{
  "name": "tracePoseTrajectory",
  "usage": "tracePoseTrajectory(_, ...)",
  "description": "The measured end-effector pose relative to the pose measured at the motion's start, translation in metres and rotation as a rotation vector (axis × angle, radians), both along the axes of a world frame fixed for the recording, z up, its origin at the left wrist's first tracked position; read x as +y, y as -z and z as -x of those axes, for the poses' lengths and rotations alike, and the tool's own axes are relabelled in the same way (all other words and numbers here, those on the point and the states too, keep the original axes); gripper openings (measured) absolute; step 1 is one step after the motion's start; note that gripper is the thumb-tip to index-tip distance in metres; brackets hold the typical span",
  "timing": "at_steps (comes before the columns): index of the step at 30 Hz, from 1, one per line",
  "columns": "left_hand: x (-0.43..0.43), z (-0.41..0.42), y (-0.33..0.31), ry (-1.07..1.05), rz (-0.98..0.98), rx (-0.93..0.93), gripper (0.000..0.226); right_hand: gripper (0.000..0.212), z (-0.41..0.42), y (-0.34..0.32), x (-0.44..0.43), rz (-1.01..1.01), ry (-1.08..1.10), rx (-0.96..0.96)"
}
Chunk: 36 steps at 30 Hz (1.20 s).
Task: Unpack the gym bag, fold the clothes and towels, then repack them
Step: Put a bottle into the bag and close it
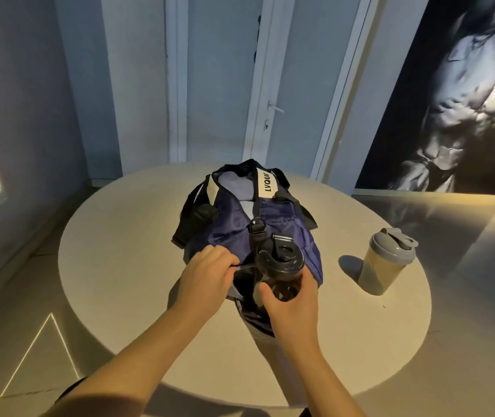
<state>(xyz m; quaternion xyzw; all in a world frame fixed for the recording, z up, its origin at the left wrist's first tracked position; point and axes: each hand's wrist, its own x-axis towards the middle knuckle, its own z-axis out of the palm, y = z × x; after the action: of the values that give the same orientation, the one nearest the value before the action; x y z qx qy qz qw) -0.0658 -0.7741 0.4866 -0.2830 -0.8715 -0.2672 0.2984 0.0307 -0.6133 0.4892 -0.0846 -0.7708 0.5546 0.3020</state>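
Contents of bag were mostly hidden; bottle base behind R hand; L hand tips hidden; poster cut by rt edge.

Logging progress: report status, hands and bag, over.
Left hand grips gym bag opening. Right hand holds black bottle at it. Grey shaker stands clear, right.

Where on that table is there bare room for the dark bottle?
Bare: left of the gym bag, out to the table rim. Another: near edge, this side of the grey shaker. Narrower: between bag and shaker. Crowded: the middle, with bag and dark bottle.
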Motion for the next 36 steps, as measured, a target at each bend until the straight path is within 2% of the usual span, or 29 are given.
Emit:
tracePoseTrajectory(3, 0.019, 0.011, -0.011, 0.086, 0.140, 0.157, 0.014, 0.059, 0.003, 0.004, 0.002, -0.019, 0.034, -0.011)
tracePoseTrajectory(9, 0.045, 0.037, -0.028, 0.093, 0.463, 0.141, 0.031, 0.059, -0.005, 0.008, 0.004, 0.066, 0.100, -0.033)
tracePoseTrajectory(12, 0.048, 0.044, -0.035, 0.068, 0.551, 0.183, 0.025, 0.059, -0.005, 0.005, 0.006, 0.085, 0.091, -0.060)
tracePoseTrajectory(15, 0.050, 0.045, -0.045, 0.095, 0.505, 0.153, 0.021, 0.061, -0.005, 0.002, 0.008, 0.090, 0.078, -0.083)
tracePoseTrajectory(19, 0.047, 0.039, -0.058, 0.160, 0.273, -0.074, 0.006, 0.063, -0.007, -0.004, 0.009, 0.093, 0.044, -0.134)
tracePoseTrajectory(23, 0.053, 0.036, -0.086, 0.168, 0.032, -0.199, 0.014, 0.071, -0.006, -0.015, 0.015, 0.001, 0.038, -0.171)
tracePoseTrajectory(25, 0.060, 0.034, -0.107, 0.191, -0.024, -0.184, 0.014, 0.076, -0.006, -0.024, 0.017, -0.068, 0.050, -0.171)
tracePoseTrajectory(29, 0.071, 0.029, -0.134, 0.252, -0.005, -0.062, 0.015, 0.076, 0.004, -0.044, 0.022, -0.182, 0.115, -0.186)
tracePoseTrajectory(36, 0.075, 0.023, -0.137, 0.304, -0.019, 0.106, 0.013, 0.067, 0.030, -0.047, 0.034, -0.381, 0.256, -0.302)
